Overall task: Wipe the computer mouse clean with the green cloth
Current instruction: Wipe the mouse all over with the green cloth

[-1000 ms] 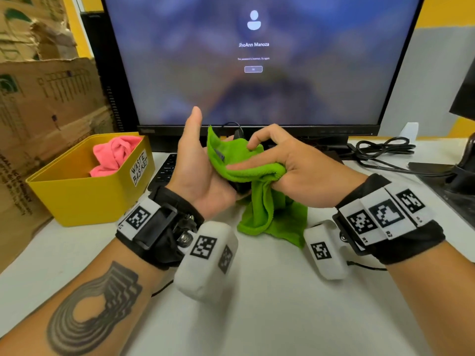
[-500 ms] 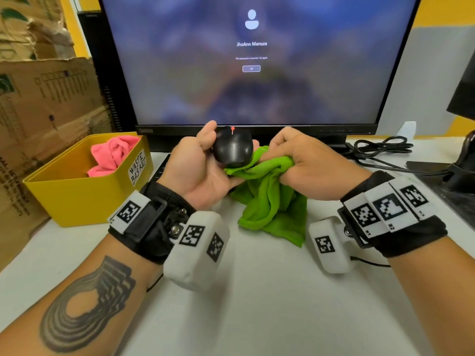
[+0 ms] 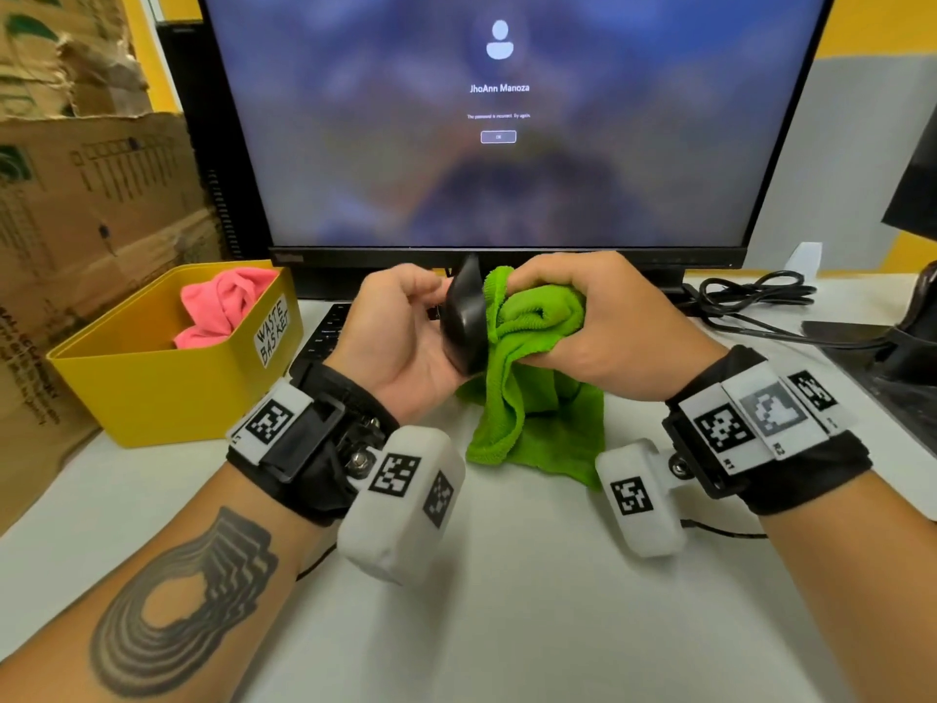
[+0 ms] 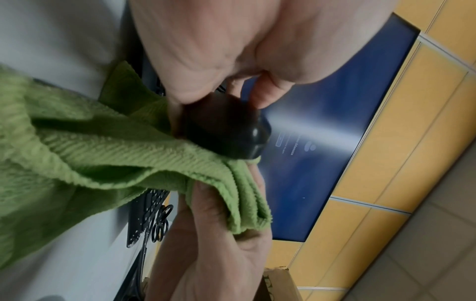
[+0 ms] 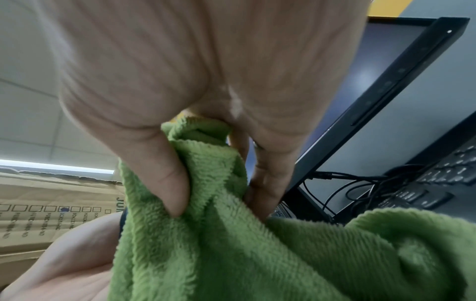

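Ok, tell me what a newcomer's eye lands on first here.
First the bright green cloth, bunched in the right hand and pressed against the black computer mouse that the left hand holds up in front of the monitor. Next the yellow waste basket at left, with a pink cloth inside.

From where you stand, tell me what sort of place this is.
Probably an office desk or workstation: a monitor showing a login screen, a black keyboard under it, and cables on the white desk.
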A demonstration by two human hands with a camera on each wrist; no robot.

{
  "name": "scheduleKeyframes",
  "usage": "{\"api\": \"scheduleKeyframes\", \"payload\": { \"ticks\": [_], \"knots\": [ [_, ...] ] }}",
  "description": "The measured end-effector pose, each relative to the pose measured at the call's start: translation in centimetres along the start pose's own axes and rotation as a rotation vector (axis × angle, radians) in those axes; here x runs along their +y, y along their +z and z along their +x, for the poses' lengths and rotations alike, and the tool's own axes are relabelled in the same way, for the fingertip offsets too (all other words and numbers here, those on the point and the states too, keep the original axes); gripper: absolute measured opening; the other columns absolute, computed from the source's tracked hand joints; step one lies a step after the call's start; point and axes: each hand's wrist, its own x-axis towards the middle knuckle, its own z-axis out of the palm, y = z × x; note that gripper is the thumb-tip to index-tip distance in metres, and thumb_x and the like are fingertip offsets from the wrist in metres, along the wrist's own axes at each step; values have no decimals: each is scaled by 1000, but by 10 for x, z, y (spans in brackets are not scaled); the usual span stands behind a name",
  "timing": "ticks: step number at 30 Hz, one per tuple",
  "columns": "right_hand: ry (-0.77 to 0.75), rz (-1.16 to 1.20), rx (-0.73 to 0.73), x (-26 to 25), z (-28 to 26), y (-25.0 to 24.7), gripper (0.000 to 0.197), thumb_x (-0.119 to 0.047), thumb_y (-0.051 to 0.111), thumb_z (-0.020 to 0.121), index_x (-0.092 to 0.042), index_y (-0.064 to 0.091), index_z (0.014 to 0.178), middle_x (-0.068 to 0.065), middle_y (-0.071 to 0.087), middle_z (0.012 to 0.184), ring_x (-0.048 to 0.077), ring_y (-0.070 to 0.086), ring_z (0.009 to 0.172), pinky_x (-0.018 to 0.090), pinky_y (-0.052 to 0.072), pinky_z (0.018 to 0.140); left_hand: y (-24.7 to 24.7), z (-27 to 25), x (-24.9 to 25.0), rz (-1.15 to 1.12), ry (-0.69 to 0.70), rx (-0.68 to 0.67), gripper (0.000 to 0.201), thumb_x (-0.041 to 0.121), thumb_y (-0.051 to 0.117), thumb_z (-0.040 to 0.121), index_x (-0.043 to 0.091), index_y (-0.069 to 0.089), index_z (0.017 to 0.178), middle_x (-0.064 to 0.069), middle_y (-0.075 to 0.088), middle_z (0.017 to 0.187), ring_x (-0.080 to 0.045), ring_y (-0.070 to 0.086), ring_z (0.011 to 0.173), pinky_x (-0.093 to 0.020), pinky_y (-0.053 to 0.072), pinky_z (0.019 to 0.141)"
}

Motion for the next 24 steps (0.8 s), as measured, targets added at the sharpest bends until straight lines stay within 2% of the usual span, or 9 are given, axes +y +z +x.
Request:
{"api": "scheduleKeyframes", "payload": {
  "ticks": [2,4,7,11,15,18,20,22,24],
  "knots": [
    [-13,9,28,-2,0,2,35,-12,90,69,-14,73,100,-2,74,93,10,67,81,24,54,80,3,-1,0,35,0,8,43,32,38,105,5,64,126,-18,69,123,-32,70,102,-46,56,95],
    [-46,28,32,-7,0,4,35,-11,93,68,-14,74,98,1,74,94,14,68,83,26,55,81,4,0,-1,53,2,42,47,36,35,109,5,70,113,-19,73,113,-31,73,96,-46,60,88],
    [-97,59,26,-13,-1,6,38,-16,95,64,-19,78,98,5,71,98,13,69,88,25,54,85,6,2,-2,-3,7,68,49,37,38,110,4,61,139,-24,68,134,-35,70,105,-53,61,75],
    [-121,41,27,-15,0,11,32,-21,90,63,-20,82,94,9,70,93,18,69,82,24,52,82,-1,7,-6,-32,4,108,56,38,45,109,1,46,152,-29,56,147,-40,60,133,-64,54,92],
    [-72,62,122,-14,2,11,30,-33,91,60,-25,82,88,-4,75,85,20,70,80,30,50,92,1,6,-13,49,-39,66,57,40,46,109,1,50,149,-31,56,146,-43,58,134,-63,53,97],
    [1,106,166,-11,2,10,30,-39,91,59,-22,82,83,1,76,79,22,70,75,37,57,76,9,-2,-15,142,-65,11,55,40,45,108,1,55,145,-30,64,137,-38,69,115,-52,63,86],
    [63,121,236,-8,4,9,29,-44,90,60,-22,79,76,0,74,71,15,64,64,43,58,67,13,-5,-18,237,-83,-38,52,40,45,110,2,57,143,-24,70,126,-31,73,100,-44,63,85],
    [125,148,286,-5,5,6,29,-43,91,62,-20,77,74,1,72,67,12,62,63,48,59,62,15,-7,-21,306,-102,-82,52,41,45,110,5,57,146,-19,71,125,-28,74,100,-42,60,91],
    [153,182,291,-3,5,3,26,-33,93,67,-15,76,75,7,71,68,16,64,65,52,58,58,16,-8,-22,328,-94,-76,53,45,45,109,7,59,145,-17,72,127,-28,74,105,-43,59,94]
  ]
}}
